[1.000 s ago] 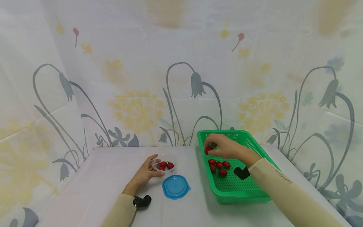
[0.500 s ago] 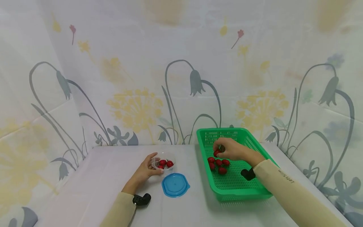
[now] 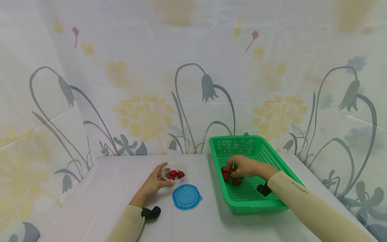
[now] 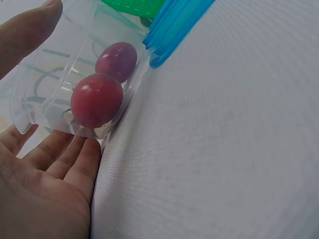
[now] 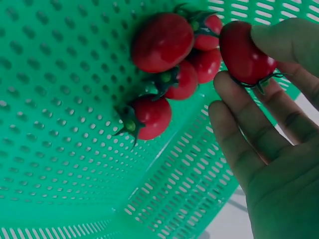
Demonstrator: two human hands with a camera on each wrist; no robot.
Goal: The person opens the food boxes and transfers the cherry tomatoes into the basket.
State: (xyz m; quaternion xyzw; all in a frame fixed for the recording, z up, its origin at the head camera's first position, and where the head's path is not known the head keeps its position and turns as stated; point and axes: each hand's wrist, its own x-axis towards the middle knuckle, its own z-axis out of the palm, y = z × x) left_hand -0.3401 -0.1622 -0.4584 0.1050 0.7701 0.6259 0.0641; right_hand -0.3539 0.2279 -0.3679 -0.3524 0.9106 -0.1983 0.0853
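Downward bent, the right hand [image 3: 245, 166] pinches a tomato [image 5: 243, 54].

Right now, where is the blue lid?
In the head view, the blue lid lies on the white table, left of the green basket and nearer the camera than the clear container.

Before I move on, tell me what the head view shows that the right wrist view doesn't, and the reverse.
Only the head view shows the left hand holding the clear container with its tomatoes, and the blue lid on the table. Only the right wrist view clearly shows the held tomato and green leafy tops in the basket. Both share the right hand, the green basket and the red tomatoes lying in it.
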